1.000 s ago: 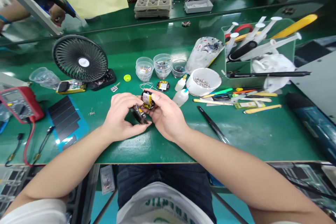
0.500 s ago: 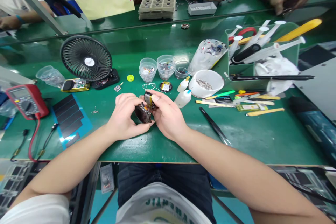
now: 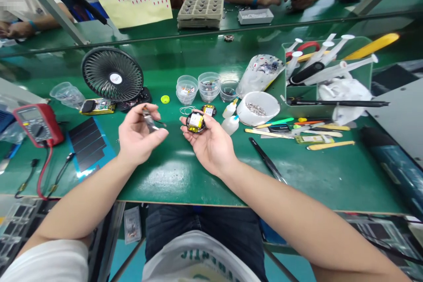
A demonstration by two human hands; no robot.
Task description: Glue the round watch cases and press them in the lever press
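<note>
Head view, centre of the frame: left hand (image 3: 137, 136) in a narrow thumb-and-forefinger pinch on a small dark part (image 3: 148, 120), right hand (image 3: 211, 141) palm up, fingers curled loosely around a round yellow-labelled electronic module (image 3: 195, 122), apparently for steady, face-up access above the green workbench (image 3: 185, 180).

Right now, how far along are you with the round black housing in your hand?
Looks done: a yellow-labelled cell sits in the round black housing. In hand: the right hand cradles that housing, while the left hand pinches a small dark slender part apart from it. Left: a second yellow-labelled round piece lies on the green mat, apparently not yet worked on.
</note>
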